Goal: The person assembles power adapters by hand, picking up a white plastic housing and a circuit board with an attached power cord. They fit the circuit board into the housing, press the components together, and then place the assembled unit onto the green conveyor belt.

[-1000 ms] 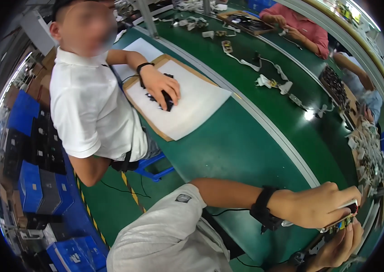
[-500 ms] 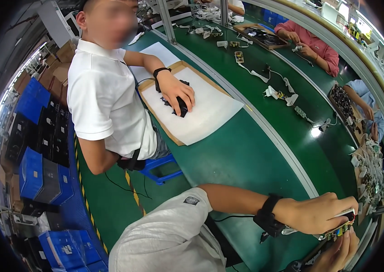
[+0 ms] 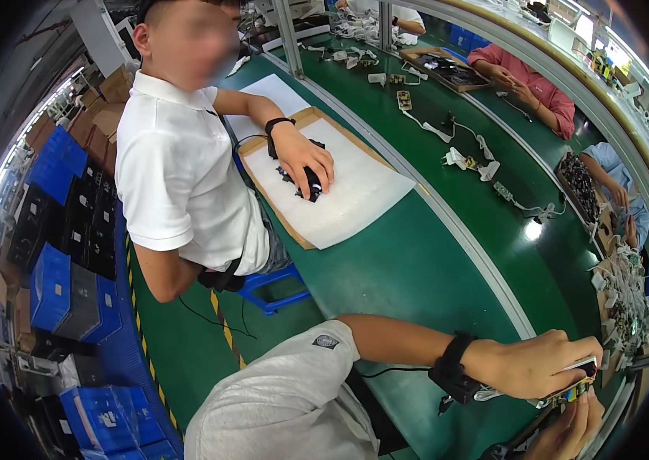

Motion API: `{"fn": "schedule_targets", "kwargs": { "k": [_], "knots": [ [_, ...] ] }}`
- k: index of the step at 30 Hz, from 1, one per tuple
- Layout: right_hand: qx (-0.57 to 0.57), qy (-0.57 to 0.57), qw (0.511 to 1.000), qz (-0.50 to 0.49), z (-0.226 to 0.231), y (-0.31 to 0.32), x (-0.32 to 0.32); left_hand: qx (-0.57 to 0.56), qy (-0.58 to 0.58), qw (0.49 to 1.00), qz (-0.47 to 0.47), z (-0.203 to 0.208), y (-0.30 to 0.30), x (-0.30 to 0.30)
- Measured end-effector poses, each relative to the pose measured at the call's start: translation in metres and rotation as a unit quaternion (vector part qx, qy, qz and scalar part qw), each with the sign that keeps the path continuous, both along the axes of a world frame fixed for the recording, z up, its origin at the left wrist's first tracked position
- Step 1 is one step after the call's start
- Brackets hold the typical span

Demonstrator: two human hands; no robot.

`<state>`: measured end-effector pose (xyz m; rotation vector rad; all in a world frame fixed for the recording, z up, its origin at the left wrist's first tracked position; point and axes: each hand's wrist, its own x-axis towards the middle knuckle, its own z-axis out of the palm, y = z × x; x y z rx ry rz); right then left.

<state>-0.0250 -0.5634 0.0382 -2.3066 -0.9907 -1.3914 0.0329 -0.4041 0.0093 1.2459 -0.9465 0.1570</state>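
At the lower right, my left hand (image 3: 533,366) grips a small circuit board (image 3: 574,392) with yellow and blue components and a white part at its upper side. A black band (image 3: 453,366) circles my left wrist. Just below, my right hand (image 3: 572,426) holds the same board from underneath with its fingertips. Fingers of both hands cover much of the board. Beside the wristband lies a bundle of pale cable (image 3: 485,394), partly hidden by my left hand.
A seated person in white rests a hand on black parts upon white foam (image 3: 347,207) in a cardboard tray (image 3: 294,230). Beyond a metal rail (image 3: 462,230), a green belt carries boards and white cables (image 3: 485,170). White adapters and cables (image 3: 620,299) heap at the right.
The whole view has shifted slightly. Both my hands keep nearly the same hold on the circuit board, and the person in white keeps a hand on the black parts.
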Motion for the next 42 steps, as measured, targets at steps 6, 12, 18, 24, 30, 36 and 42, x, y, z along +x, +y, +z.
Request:
{"fn": "schedule_targets", "kwargs": {
  "k": [6,12,18,24,30,36,42],
  "knots": [
    [0.005,0.007,1.000,0.006,-0.004,-0.011,-0.002,-0.004,-0.002,1.000,0.003,-0.004,-0.010,0.003],
    [0.002,0.011,1.000,-0.003,-0.006,-0.020,0.000,0.010,-0.007,1.000,0.010,-0.007,-0.018,0.003],
    [0.001,0.024,0.999,-0.021,-0.008,-0.022,0.000,0.019,0.005,1.000,-0.005,-0.008,-0.021,0.007],
    [0.004,0.018,1.000,-0.007,-0.009,-0.038,-0.001,0.003,-0.012,1.000,0.020,-0.012,-0.037,0.005],
    [0.018,0.021,0.999,-0.019,-0.010,-0.042,0.002,0.004,-0.007,1.000,0.024,-0.012,-0.045,0.006],
    [0.020,0.024,0.999,-0.017,-0.011,-0.048,0.003,0.020,0.021,0.999,0.018,-0.012,-0.050,0.008],
    [0.021,0.018,0.999,-0.017,-0.013,-0.059,-0.001,0.053,0.058,0.997,-0.007,-0.015,-0.060,0.004]
  ]
}}
